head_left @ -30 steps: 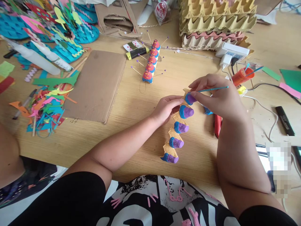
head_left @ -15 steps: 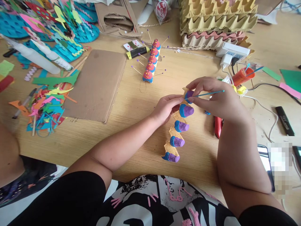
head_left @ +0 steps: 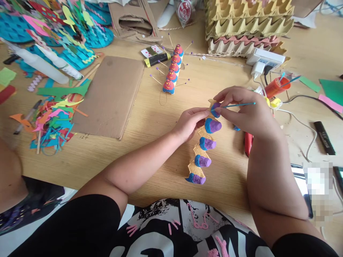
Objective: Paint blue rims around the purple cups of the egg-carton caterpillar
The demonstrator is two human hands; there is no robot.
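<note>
An egg carton strip (head_left: 198,167) runs toward me across the middle of the view, its several bumps painted purple and blue over bare yellowish card. My left hand (head_left: 189,123) is closed on the strip's far end, thumb on top. A thin blue paintbrush (head_left: 239,105) is pinched in my right hand (head_left: 241,110), its tip at the farthest bump and partly hidden by the fingers. Beyond my hands stands a similar strip painted red and blue (head_left: 171,76), with faces and purple-tipped sticks poking out of its sides.
A cardboard sheet (head_left: 109,96) and paper scraps (head_left: 57,117) lie to the left, near glue bottles (head_left: 40,64). Egg trays (head_left: 249,25) are stacked at the back. At right are an orange cup (head_left: 276,87), a power strip (head_left: 268,57), cables, a black marker (head_left: 324,137) and a phone (head_left: 301,185).
My right fingers have shifted very slightly at the brush by the far bump. The strip has moved a touch to the right; my left hand stays on it.
</note>
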